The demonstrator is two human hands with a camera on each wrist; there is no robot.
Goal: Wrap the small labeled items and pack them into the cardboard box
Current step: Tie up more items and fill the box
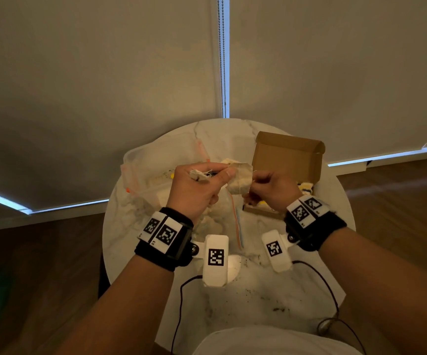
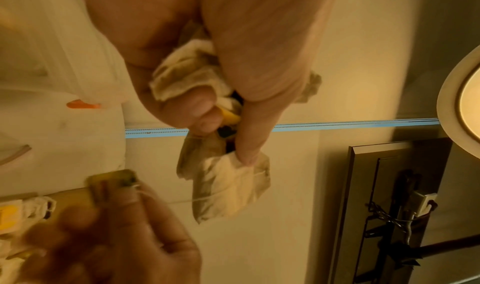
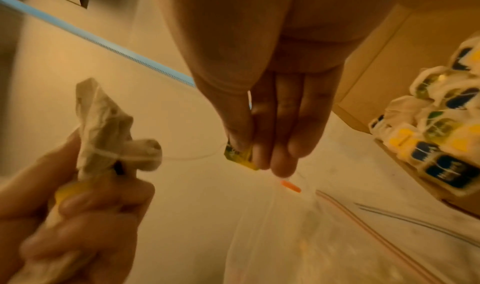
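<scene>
My left hand [image 1: 215, 175] grips a crumpled tea bag [image 1: 240, 180] above the table, with more tea bags bunched in the palm [image 2: 187, 75]. The bag [image 2: 228, 186] hangs from my left fingertips. A thin string runs from it to a small yellow-green label tag [image 3: 239, 155], which my right hand [image 3: 254, 157] pinches between thumb and fingers. String is wound round the bag [image 3: 103, 124]. The open cardboard box [image 1: 286, 162] stands behind my right hand [image 1: 257, 179]. Several wrapped bags with yellow and blue labels [image 3: 441, 124] lie inside it.
A clear zip bag [image 1: 156, 160] with an orange slider lies at the back left of the round marble table [image 1: 258, 298]. Another clear bag [image 3: 311, 237] lies under my hands. Dark crumbs dot the table front. Window blinds hang behind.
</scene>
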